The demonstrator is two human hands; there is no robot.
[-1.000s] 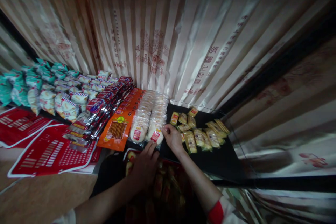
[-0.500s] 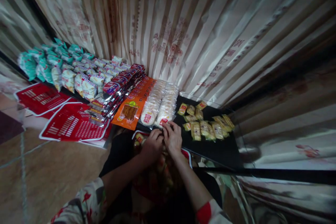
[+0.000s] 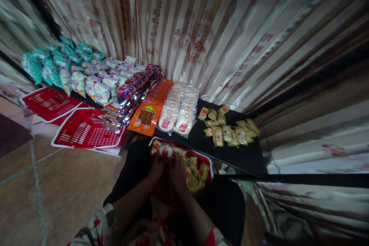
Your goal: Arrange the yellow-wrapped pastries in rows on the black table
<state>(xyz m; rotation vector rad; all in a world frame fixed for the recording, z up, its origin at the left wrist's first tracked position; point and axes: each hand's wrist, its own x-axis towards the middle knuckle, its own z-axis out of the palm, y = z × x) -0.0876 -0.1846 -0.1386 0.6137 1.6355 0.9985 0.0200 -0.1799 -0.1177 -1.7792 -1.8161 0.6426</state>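
Two rows of crackers [image 3: 186, 109] lie set out on the desk [image 3: 198, 142] beyond the left hand [image 3: 156, 167] and right hand [image 3: 177, 169], both half-curled at a round packet [image 3: 165, 151], grip unclear, while yellow packets [image 3: 227, 133] sit loosely right of them and the basket [image 3: 211, 169] beneath remains part-filled.

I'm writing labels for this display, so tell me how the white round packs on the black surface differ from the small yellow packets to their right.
Shape: the white round packs are disc-like, while the yellow packets are oblong. Size: each white pack looks larger than a yellow one. Arrangement: the white packs overlap in two tight rows; the yellow ones lie in loose clusters. Both lie on the black surface.
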